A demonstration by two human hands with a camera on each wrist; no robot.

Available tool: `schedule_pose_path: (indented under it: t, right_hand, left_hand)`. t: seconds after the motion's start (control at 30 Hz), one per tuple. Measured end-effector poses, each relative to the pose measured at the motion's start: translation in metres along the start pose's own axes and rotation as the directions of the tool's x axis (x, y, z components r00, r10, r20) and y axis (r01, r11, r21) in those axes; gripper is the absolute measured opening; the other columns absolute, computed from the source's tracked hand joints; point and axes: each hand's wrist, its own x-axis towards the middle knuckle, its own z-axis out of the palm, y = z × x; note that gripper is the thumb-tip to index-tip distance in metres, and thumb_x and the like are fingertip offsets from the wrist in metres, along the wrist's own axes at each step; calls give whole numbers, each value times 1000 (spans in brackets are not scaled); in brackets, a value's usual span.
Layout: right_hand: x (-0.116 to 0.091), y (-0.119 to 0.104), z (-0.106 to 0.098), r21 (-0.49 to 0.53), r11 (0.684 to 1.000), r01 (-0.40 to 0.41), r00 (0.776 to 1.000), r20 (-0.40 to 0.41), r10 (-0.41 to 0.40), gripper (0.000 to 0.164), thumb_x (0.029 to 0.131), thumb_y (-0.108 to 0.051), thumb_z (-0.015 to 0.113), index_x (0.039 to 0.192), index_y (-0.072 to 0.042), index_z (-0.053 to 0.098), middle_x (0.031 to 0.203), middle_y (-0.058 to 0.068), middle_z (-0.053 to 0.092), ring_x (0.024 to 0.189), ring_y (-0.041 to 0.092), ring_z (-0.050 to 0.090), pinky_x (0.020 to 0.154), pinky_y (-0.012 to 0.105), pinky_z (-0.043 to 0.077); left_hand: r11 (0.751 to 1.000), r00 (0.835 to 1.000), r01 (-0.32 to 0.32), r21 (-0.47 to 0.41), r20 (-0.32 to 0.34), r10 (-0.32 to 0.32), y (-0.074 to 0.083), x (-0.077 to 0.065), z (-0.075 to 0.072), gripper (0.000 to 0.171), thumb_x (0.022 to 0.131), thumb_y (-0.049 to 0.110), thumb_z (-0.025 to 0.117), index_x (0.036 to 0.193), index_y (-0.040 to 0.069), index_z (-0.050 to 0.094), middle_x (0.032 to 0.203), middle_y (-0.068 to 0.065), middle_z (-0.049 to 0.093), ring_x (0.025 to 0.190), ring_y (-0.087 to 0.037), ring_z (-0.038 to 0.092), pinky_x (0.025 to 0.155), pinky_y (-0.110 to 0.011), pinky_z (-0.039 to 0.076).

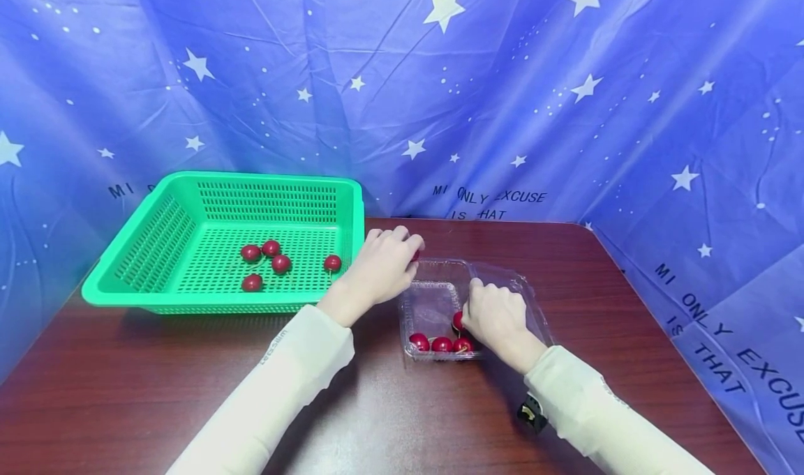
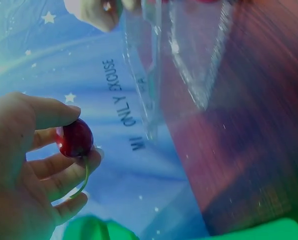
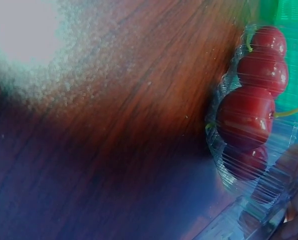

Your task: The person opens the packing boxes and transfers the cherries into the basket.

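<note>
My left hand (image 1: 384, 266) pinches a red cherry (image 2: 76, 138) between thumb and fingers, its green stem hanging down. That hand is over the far left corner of a clear plastic clamshell container (image 1: 433, 300), whose lid lies open to the right. My right hand (image 1: 499, 314) grips the container's right side, where base and lid meet; its fingertips are partly hidden. Inside the container, several cherries (image 1: 442, 344) line the near edge, and another cherry (image 1: 458, 320) lies beside the right hand. Through the clear wall, the right wrist view shows cherries (image 3: 246, 117) in a row.
A green slotted plastic basket (image 1: 220, 298) stands at the left, with several cherries (image 1: 281, 264) on its floor. Both rest on a dark red-brown wooden table (image 1: 377, 419). A blue star-patterned cloth (image 1: 377, 112) hangs behind and at the sides.
</note>
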Motion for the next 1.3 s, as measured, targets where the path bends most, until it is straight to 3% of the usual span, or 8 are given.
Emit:
schedule_pose_path:
  t: [0.87,1.3]
  right_hand:
    - [0,0,1,4,1000,-1,1000,-8,1,15,81,-16,54,75,-1,53,71,24,70,61,44,64,46,52,48]
    - [-1,0,2,4,1000,7,1000,-29,-7,16,80,-16,55,74,-1,53,69,25,69,59,44,63,44,52,47]
  left_hand:
    - [998,998,58,33,-42,-56,-46,-10,-37,25,85,14,65,108,3,66,99,-17,66,96,-33,61,90,-54,46]
    - [995,997,68,76,-52,-65,-75,-26,-53,19,85,9,61,101,0,64,92,-18,64,88,-37,62,88,-57,46]
